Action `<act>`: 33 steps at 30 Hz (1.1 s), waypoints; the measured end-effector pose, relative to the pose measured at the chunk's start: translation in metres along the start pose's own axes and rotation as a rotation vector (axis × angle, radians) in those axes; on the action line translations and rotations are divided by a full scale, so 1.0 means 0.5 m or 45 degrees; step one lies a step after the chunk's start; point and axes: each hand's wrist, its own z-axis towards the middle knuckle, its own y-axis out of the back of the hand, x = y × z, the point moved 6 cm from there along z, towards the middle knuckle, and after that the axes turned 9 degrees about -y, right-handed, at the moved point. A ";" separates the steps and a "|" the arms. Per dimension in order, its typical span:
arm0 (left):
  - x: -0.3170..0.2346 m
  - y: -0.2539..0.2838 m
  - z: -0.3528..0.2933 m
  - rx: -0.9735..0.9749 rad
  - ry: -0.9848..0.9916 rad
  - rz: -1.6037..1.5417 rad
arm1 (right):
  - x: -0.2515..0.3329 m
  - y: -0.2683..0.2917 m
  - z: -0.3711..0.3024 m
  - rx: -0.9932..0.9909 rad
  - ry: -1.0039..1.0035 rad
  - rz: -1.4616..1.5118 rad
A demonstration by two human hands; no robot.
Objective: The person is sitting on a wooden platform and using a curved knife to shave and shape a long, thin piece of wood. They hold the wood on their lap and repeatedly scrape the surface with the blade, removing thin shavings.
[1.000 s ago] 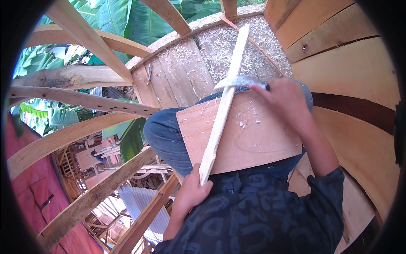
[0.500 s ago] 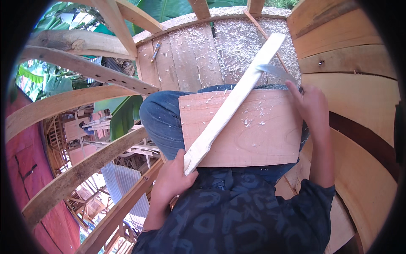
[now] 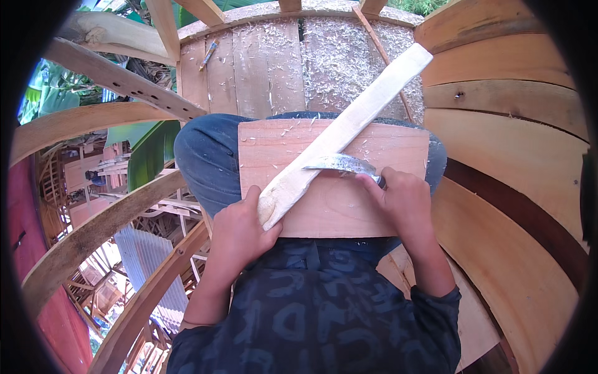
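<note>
My left hand [image 3: 238,225] is wrapped round the near end of a long pale wooden stick [image 3: 349,131], which slants up to the far right. Beneath the stick a flat wooden board [image 3: 333,215] lies across my lap. In my right hand [image 3: 402,198] is a curved knife [image 3: 346,164]; its handle is mostly hidden by my fingers. The bright blade points left, and its tip meets the stick around its lower half. Small shavings are scattered on the board.
Wood shavings [image 3: 349,68] cover much of the plank floor ahead. A small pen-like tube [image 3: 209,55] lies at the far left, and a thin brown strip [image 3: 380,50] leans at the far right. Stacked planks [image 3: 498,143] wall the right; open wooden beams [image 3: 99,227] cross the left.
The knife and my right hand have moved left and nearer along the stick, from its far part to its lower half. The stick is turned a little, its far end more to the right.
</note>
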 end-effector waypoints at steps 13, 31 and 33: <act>-0.014 -0.032 -0.027 0.017 -0.001 -0.212 | -0.160 0.058 0.095 -0.041 -0.541 -0.095; -0.018 -0.049 -0.031 0.082 -0.021 -0.281 | -0.118 0.060 0.109 0.077 -0.461 -0.065; -0.016 -0.052 -0.031 0.124 0.009 -0.270 | -0.098 0.053 0.090 0.128 -0.304 -0.109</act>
